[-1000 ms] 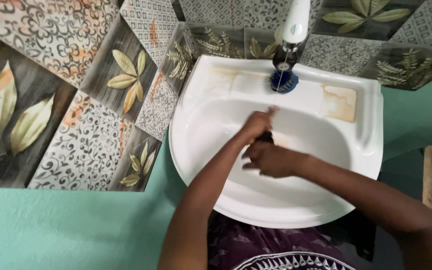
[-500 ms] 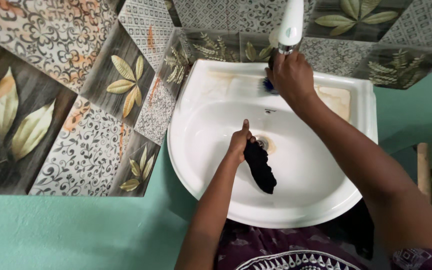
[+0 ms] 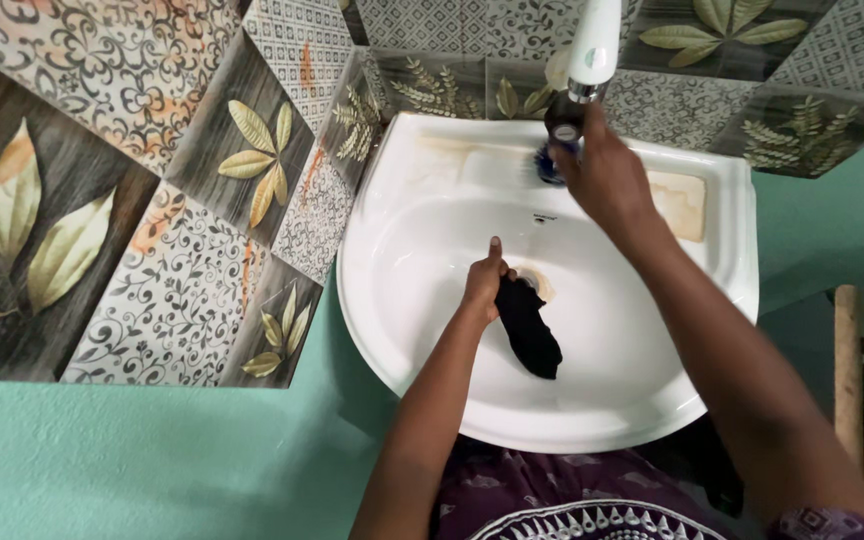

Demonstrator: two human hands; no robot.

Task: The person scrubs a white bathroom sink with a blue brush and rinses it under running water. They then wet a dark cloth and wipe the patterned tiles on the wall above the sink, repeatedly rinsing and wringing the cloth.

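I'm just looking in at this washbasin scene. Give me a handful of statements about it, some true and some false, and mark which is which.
1. The left hand holds a black piece of cloth inside the white ceramic basin. True.
2. The right hand rests on the basin's front rim. False: it is up at the white tap at the back.
3. The cloth hangs over the outside of the basin. False: it lies within the bowl, near the drain.
4. Patterned tiles with leaf designs cover the wall beside the basin. True.
5. The basin is filled to the brim with water. False: its white bottom shows.
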